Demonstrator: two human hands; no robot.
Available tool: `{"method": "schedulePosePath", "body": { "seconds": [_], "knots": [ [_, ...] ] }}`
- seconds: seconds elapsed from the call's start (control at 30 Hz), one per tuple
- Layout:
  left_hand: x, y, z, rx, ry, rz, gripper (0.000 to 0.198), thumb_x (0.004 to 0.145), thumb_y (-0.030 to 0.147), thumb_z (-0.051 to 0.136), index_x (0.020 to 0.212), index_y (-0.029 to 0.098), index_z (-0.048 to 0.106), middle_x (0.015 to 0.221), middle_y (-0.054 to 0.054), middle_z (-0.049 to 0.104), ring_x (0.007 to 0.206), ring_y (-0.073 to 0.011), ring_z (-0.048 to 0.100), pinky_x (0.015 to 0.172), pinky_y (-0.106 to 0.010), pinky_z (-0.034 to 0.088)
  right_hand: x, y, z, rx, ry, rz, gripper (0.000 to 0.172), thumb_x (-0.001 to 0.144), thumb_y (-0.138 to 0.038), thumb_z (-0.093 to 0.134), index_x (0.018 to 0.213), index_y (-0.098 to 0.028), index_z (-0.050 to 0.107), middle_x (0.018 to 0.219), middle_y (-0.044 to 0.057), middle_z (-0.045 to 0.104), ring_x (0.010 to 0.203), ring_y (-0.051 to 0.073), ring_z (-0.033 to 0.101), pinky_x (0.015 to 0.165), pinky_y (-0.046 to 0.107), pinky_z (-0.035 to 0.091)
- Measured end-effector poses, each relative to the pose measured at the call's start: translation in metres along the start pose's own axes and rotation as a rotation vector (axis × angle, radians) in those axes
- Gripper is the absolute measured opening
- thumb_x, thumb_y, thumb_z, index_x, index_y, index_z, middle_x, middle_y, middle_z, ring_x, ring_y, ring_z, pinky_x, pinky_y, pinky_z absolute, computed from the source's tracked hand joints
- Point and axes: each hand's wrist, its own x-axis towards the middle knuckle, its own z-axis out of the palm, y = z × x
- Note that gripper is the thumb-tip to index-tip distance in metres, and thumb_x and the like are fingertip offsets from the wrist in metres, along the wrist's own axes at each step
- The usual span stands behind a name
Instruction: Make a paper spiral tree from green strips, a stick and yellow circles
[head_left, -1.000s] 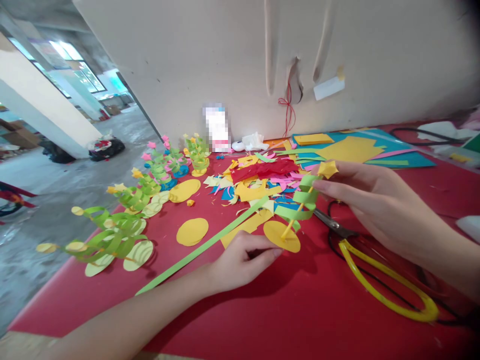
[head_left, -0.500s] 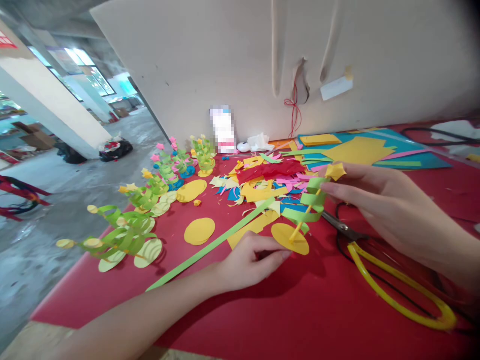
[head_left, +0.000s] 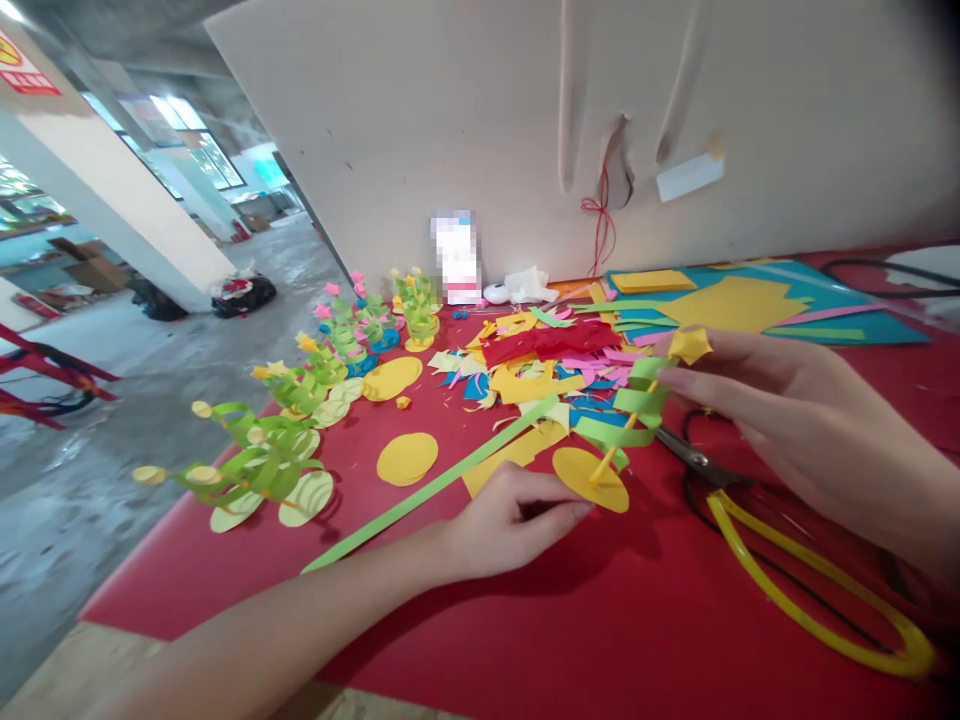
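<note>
Papercraft [head_left: 616, 436], gripped by left fingers [head_left: 553, 488] and right fingers [head_left: 706, 388], tilts above red table [head_left: 585, 630], grey floor [head_left: 187, 390] beyond.

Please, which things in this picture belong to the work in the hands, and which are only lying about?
Probably part of the work:
star-topped paper piece, in the left hand and right hand
similar pieces
loose yellow discs
long green strip
scissors

Probably just lying about:
mixed paper scraps
crumpled white item
red string
black bag on the floor
</note>
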Motion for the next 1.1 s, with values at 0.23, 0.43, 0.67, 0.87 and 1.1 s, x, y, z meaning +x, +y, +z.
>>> {"method": "schedulePosePath", "body": {
  "seconds": [0.23,0.43,0.67,0.87,1.1],
  "knots": [
    [-0.0005,0.0006,0.0004,0.014,0.007,0.011,0.024,0.081,0.016,0.046,0.089,0.005,0.066,0.052,0.003,0.041,0.048,-0.0054,0.027,0.045,-0.015,0.029,0.0005,0.0013,0.0009,0.021,-0.004,-0.016,0.013,0.073,-0.040,0.060,0.072,-0.027,0.062,0.070,-0.004,0.061,0.066,0.011,0.057,0.051,0.016,0.045],
    [-0.0005,0.0013,0.0007,0.024,0.002,0.018,0.023,0.081,0.015,0.046,0.080,0.004,0.065,0.048,0.006,0.031,0.045,-0.0041,0.022,0.041,-0.016,0.024,0.0002,0.0003,0.0005,-0.026,0.014,0.008,0.020,0.071,-0.045,0.059,0.077,-0.027,0.064,0.073,-0.003,0.064,0.057,0.010,0.053,0.042,0.017,0.038],
    [-0.0001,0.0012,-0.0011,0.037,-0.017,0.025,0.023,0.081,0.016,0.045,0.073,0.005,0.063,0.048,0.005,0.034,0.044,-0.0038,0.025,0.041,-0.016,0.023,0.0006,-0.0018,0.0023,-0.002,0.004,-0.038,0.016,0.071,-0.042,0.061,0.074,-0.026,0.062,0.068,-0.005,0.059,0.060,0.008,0.051,0.049,0.015,0.041],
    [-0.0022,0.0003,-0.0001,0.064,-0.030,0.031,0.024,0.082,0.017,0.044,0.071,0.007,0.062,0.046,0.006,0.032,0.042,-0.0040,0.024,0.039,-0.017,0.021,0.0003,-0.0042,0.0026,0.045,-0.034,-0.055,0.012,0.072,-0.037,0.061,0.073,-0.025,0.060,0.068,-0.005,0.056,0.062,0.009,0.050,0.051,0.015,0.041],
    [-0.0015,0.0028,0.0000,0.097,-0.023,0.081,0.030,0.082,0.016,0.043,0.056,0.010,0.056,0.049,0.001,0.047,0.046,-0.0061,0.039,0.048,-0.018,0.033,-0.0012,-0.0065,0.0033,0.076,-0.041,-0.049,0.013,0.071,-0.037,0.062,0.074,-0.024,0.060,0.072,-0.004,0.059,0.067,0.010,0.053,0.056,0.015,0.044]
  ]
}}
